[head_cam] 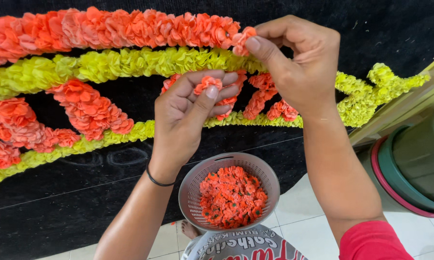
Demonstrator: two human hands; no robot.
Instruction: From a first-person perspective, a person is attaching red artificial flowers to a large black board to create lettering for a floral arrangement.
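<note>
Orange paper flower [244, 40], the one that matters here, sits pinched between thumb and fingers of my right hand [294, 62], pressed right against the free end of the top orange garland row [116, 28]; that's where the thing is, upper middle of the head view, touching the row's last bloom.

Only one view, so here goes; the row's long axis runs roughly left-right across the black board [82, 192], tilting up a bit toward the right, and its open end points straight at my right hand; so the right hand is the nearer one by a mile, it's basically on it. My left hand [188, 110] sits lower and to the left, below the yellow band, fingers closed narrow on a second orange flower [206, 83]; well apart from the row's end, with the upper yellow band [130, 62] between.

Counts, as best I can tell: two loose flowers in hand, one per hand; two long yellow bands, upper and the lower yellow band [82, 144]; one long orange row on top plus several short orange clusters [89, 108] between the yellows, some hidden behind my hands so no exact number; one grey perforated basket [193, 188] below my wrists, heaped with orange flowers, too many to count; a green tub [419, 159] off to the right on the tile floor.
</note>
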